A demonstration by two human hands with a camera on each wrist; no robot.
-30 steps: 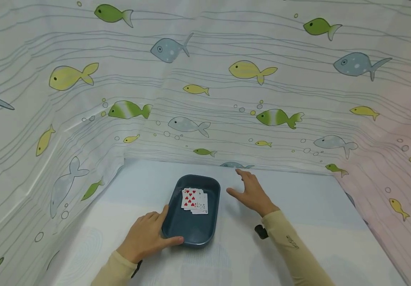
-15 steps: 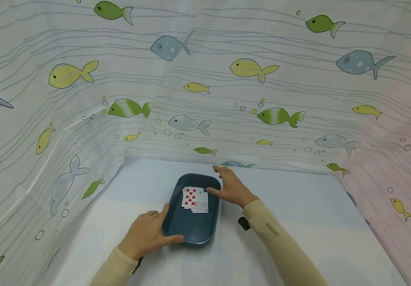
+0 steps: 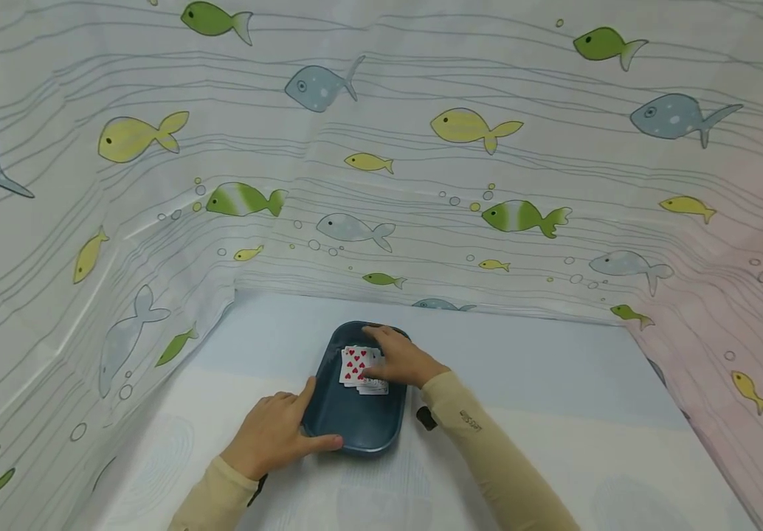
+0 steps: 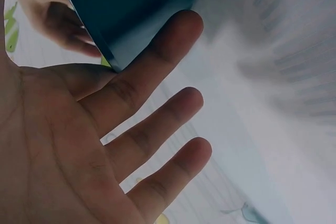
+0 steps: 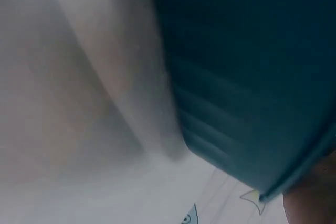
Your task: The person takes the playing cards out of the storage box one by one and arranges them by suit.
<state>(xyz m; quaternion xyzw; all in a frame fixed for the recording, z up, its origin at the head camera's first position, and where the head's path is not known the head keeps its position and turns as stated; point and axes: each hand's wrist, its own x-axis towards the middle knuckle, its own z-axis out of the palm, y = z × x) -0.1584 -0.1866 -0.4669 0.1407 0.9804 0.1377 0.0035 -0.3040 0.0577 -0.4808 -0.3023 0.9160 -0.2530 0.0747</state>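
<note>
A deep, dark blue tray, rectangular with rounded corners and a raised rim, is my landmark; its narrow ends face towards and away from the person. Inside it, closer to the far end than the near end, lies a loose, overlapping pile of white paper playing cards. The top card carries rows of red hearts, and the others peek out to its right.

The person's left hand is at the tray's near left corner, thumb stretched along the near end and index finger up the left side. Its grip is released: from the left wrist I see 3 other fingers straight and spread beside the tray.

The person's right hand reaches across the tray's right rim, thumb and fingers spread apart above the cards. I make out no clenched fist; whether the fingertips touch the cards, I cannot tell. The right wrist camera gives me mostly the tray's outer wall.

2 beige sleeves lead to the hands, with a small black device beneath the right wrist, right of the tray. Under the tray spreads a pale blue and white tabletop. Beyond it hangs a white curtain printed with green, yellow and blue fish.
</note>
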